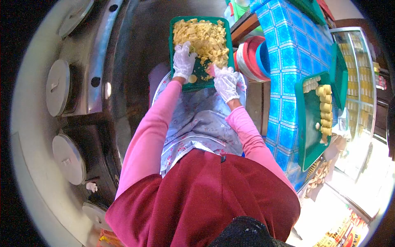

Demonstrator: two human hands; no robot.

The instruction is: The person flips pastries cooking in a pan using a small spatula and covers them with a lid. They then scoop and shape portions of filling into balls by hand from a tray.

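A green tray (172,61) rests at my lap, heaped with crumbly pale-yellow chunks (201,35). My left hand (184,61), in a clear plastic glove, lies over the left side of the tray, its fingers apart at the edge of the heap. My right hand (225,82), gloved too, is at the tray's near right corner, closed on a small pink flat thing (211,70) whose kind I cannot make out. A round pale-yellow piece (192,78) lies on the tray floor beside my left wrist, and loose crumbs are scattered between the hands.
To the right stands a table with a blue checked cloth (284,82), bearing another green tray (306,144) with a row of yellow rolled pieces (326,111). Red and blue round tubs (252,57) sit beside it. Several round metal lids (58,88) line the left; a glass display case (358,74) is far right.
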